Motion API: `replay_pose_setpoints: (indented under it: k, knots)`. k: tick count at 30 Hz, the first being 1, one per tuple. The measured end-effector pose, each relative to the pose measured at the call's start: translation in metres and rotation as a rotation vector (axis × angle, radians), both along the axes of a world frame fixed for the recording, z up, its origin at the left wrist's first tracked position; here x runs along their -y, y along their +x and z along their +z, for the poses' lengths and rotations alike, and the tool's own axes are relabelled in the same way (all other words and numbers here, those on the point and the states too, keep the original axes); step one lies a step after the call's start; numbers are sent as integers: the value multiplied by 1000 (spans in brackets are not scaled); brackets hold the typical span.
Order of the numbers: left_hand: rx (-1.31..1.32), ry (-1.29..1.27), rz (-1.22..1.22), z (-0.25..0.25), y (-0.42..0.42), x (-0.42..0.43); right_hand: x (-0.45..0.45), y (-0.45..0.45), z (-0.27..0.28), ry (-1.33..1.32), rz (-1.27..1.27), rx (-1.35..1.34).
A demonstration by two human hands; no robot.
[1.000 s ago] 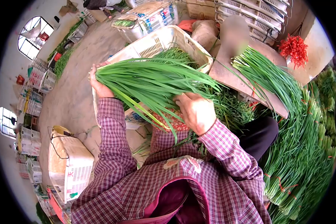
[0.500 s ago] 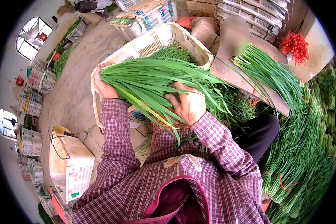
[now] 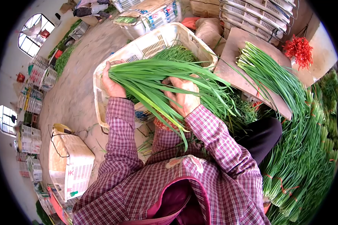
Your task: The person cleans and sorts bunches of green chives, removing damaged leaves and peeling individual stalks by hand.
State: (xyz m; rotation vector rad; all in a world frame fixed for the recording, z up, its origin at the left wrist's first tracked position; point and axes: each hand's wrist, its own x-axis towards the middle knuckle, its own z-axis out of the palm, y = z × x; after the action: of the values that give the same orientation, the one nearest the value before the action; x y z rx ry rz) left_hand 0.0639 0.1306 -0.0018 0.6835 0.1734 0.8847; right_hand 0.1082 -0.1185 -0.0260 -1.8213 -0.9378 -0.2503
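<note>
My left hand (image 3: 114, 81) is closed around the stem end of a loose bunch of garlic chives (image 3: 150, 71). The long flat leaves fan out to the right, and one yellowish leaf hangs along the lower side. My right hand (image 3: 184, 98) has its fingers curled in among the leaves near the middle of the bunch; the fingertips are partly hidden. Beneath the bunch is a cream plastic crate (image 3: 101, 97) with more thin green leaves (image 3: 176, 54) inside.
To the right, a board (image 3: 229, 60) carries a pile of chives (image 3: 266, 69). Red ties (image 3: 298, 50) hang beyond it. Tied bundles (image 3: 300, 161) lie at far right. A lined crate (image 3: 73, 161) stands at left. A person (image 3: 92, 9) is at the far upper left.
My left hand has shifted slightly right with the bunch. My right hand has moved a little left, its fingers curling deeper into the leaves. More of the distant person shows.
</note>
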Motion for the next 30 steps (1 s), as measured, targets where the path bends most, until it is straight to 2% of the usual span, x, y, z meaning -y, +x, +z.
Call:
replay_pose_setpoints:
  k: [6,8,10,12,14,16,18,21,24,27,30]
  knots:
    - [-40,42,5,4,4,9,-3,2,9,-44,-25,63]
    - [-18,40,-18,6,5,11,-2,3,12,-161,11,6]
    - [-13,-19,-52,12,5,19,2,5,8,-88,34,99]
    - [16,18,-51,8,4,10,25,9,8,-306,-29,188]
    - [31,-20,-88,9,3,-5,66,18,1,-290,-1,209]
    - [53,6,-74,8,0,-6,108,26,3,-480,-13,242]
    - [-37,112,62,13,4,2,137,23,26,-547,-79,263]
    - [-33,109,13,19,8,18,139,0,81,-251,-11,196]
    - [-29,164,29,29,16,38,111,-22,106,-123,31,145]
    - [37,84,-88,37,19,47,64,-29,99,-104,73,180]
    - [41,167,-15,48,17,66,27,-25,85,-169,-24,303]
